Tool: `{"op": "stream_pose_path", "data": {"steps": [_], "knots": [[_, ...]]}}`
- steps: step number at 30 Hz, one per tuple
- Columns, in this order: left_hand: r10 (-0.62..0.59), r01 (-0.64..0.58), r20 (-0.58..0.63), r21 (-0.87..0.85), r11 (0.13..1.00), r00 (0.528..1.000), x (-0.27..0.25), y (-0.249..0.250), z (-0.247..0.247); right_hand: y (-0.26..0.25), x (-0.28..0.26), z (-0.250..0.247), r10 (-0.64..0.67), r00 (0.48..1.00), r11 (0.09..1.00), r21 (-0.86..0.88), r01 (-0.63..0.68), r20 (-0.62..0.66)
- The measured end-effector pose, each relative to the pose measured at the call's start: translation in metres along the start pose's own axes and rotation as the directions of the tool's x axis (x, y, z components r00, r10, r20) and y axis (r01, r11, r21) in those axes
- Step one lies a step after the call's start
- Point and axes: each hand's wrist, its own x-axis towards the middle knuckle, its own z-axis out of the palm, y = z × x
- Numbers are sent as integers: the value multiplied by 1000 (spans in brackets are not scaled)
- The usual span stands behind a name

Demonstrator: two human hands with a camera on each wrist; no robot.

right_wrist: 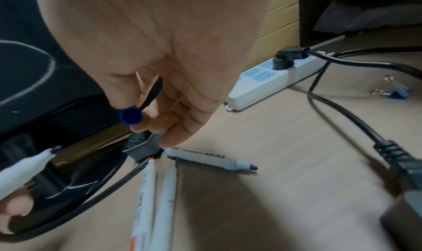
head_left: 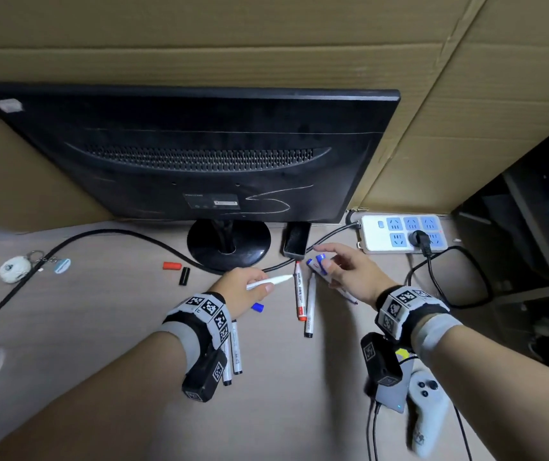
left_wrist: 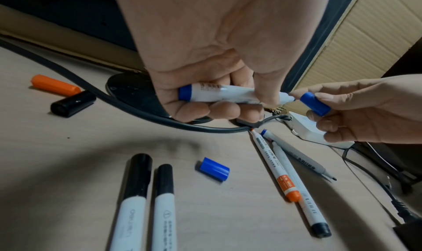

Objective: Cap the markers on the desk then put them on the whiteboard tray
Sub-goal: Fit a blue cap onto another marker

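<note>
Left hand (left_wrist: 205, 70) gripping uncapped blue marker (left_wrist: 228, 95), right hand (left_wrist: 365, 110) pinching blue cap (left_wrist: 315, 104).

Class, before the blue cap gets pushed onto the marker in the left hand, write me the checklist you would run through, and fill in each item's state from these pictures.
1. Left hand grips the white marker with the blue end band firmly: ok.
2. Marker's tip is bare and points at the right hand: ok.
3. Right hand's fingers pinch the loose blue plastic cap: ok.
4. Cap colour matches the marker: ok.
5. Cap's open end faces the tip: cannot tell.
6. Cap seated on the tip: not ok; a gap remains between them.
</note>
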Motion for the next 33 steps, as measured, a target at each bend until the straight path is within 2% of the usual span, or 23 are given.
{"op": "stream_pose_path", "data": {"steps": [7,14,19,23,28,33], "knots": [[-2,2,-46,8,1000,999,-26,0,-7,-11,-11,25,43,996,954,293,-64,77],[-24,22,-73,-27,999,997,-43,-1,-11,-18,-19,38,53,994,962,261,-77,97],[-30,27,-88,-42,999,996,-50,-2,-14,-19,-19,41,56,996,927,368,-78,69],[-37,33,-93,-47,998,995,-53,-2,-16,-18,-23,42,55,997,960,271,-68,55],[-37,32,-92,-52,998,995,-52,-2,-19,-20,-26,40,-8,995,982,189,-11,98],[-4,-1,-100,-43,999,995,-53,6,-23,-18,-21,37,-64,996,998,-4,64,69]]}}
